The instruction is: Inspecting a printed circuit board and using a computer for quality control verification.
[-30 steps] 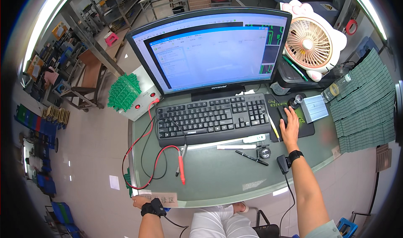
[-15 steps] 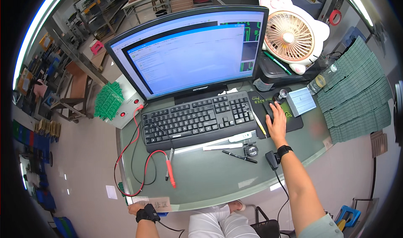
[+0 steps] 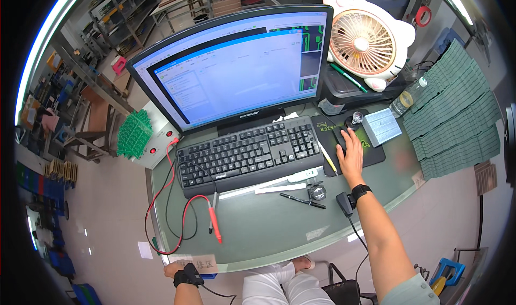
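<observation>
From our head view, a clear bottle (image 3: 404,102) leans back at the right; we can't make out what's in it. A light blue box-shaped thing (image 3: 382,126) sits near it, contents unclear to us. Our right hand (image 3: 351,155) is loosely spread over the dark mouse (image 3: 339,135), on the mouse pad (image 3: 372,155) right of the keyboard (image 3: 250,152). Our left hand (image 3: 172,269) is at the tabletop's (image 3: 269,227) near left corner, can't tell if it's gripping anything. Plenty of elbow room between the black pen (image 3: 302,200) and the curved front edge.
</observation>
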A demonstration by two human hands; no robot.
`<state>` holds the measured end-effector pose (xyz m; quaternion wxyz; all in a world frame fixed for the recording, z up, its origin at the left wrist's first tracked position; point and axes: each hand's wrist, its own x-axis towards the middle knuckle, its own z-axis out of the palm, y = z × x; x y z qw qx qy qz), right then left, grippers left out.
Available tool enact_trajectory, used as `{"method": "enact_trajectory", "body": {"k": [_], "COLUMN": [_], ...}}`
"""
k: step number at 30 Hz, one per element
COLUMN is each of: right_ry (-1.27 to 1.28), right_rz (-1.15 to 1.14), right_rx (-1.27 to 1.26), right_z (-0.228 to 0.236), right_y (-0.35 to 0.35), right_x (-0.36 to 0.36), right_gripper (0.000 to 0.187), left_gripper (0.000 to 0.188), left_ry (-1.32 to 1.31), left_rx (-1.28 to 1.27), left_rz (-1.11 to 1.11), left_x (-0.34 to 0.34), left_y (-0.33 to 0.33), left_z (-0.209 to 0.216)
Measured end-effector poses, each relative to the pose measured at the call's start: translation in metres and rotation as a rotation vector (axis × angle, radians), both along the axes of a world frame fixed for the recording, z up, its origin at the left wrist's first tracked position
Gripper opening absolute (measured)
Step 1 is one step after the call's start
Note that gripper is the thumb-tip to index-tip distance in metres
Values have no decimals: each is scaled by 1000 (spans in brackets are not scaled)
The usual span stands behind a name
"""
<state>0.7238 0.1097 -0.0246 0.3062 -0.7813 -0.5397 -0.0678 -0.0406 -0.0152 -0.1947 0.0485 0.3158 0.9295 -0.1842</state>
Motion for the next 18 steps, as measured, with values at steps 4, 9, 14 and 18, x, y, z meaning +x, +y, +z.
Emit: {"method": "enact_trajectory", "body": {"k": [4,9,14,18], "right_ry": [-20,9,-25,-31], "right_rz": [-19,8,22,26], "right_rx": [2,24,-4,-11], "right_z": [0,0,-1,3], "right_y": [-2,3,-2,-3], "right_x": [2,-5,1,4], "right_gripper": [49,49,49,49], "left_gripper": [30,25,31,27], "left_ry": [19,156,140,-76], "left_rx": [-38,-169,-251,380], "left_rz": [-37,-115,-154,190], "left_x": [-1,-27,16,59], "left_y": [0,-10,2,16], "left_z": [-4,-1,25,57]}}
